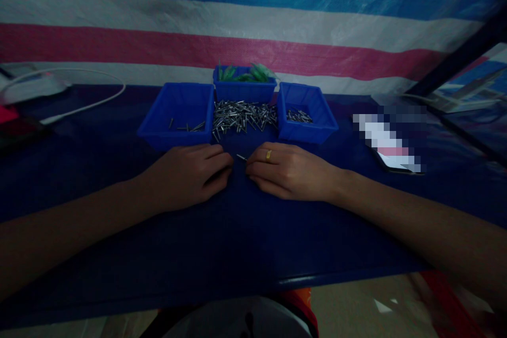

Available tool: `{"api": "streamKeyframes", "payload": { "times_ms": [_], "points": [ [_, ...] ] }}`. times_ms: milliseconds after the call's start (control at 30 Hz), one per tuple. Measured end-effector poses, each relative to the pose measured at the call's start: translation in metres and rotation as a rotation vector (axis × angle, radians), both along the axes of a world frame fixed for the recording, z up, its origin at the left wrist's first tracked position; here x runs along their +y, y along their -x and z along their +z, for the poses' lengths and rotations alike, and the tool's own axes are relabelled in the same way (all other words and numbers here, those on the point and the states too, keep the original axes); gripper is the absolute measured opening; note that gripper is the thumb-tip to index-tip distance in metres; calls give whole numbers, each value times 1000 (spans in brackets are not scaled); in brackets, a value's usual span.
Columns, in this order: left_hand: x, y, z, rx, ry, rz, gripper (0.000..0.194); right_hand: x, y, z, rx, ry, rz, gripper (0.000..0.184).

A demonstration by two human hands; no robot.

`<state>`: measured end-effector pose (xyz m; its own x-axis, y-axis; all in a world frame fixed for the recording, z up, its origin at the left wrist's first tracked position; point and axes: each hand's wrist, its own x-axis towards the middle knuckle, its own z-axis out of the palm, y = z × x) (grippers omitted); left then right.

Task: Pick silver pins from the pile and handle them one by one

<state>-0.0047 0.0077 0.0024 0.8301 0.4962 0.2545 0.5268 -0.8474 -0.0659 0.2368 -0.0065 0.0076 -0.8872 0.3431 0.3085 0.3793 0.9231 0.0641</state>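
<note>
Striped tarp (237,21) behind; phone screen (390,143) pixelated, unreadable; right hand (291,170) pinches metal pin (241,157); left hand (194,173) curled, grip unclear.

– What do we log behind the tabletop (253,243)?
– We see a sheet (237,24) striped blue, white and pinkish red.
– Left end?
– A white cable (55,116), looping, near a red item (8,114) too dark to name.
– Right end?
– We note a phone (390,149) lying flat, its screen pixelated; past it, a slanting dark post (459,58).

Close head-worn view, forward and down over the blue table (237,243).
</note>
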Motion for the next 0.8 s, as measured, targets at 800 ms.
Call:
{"api": "streamKeyframes", "payload": {
  "times_ms": [800],
  "points": [
    [0, -1, 2, 11, 73, 17, 27, -1, 1, 2, -27, 42, -1, 26]
  ]
}}
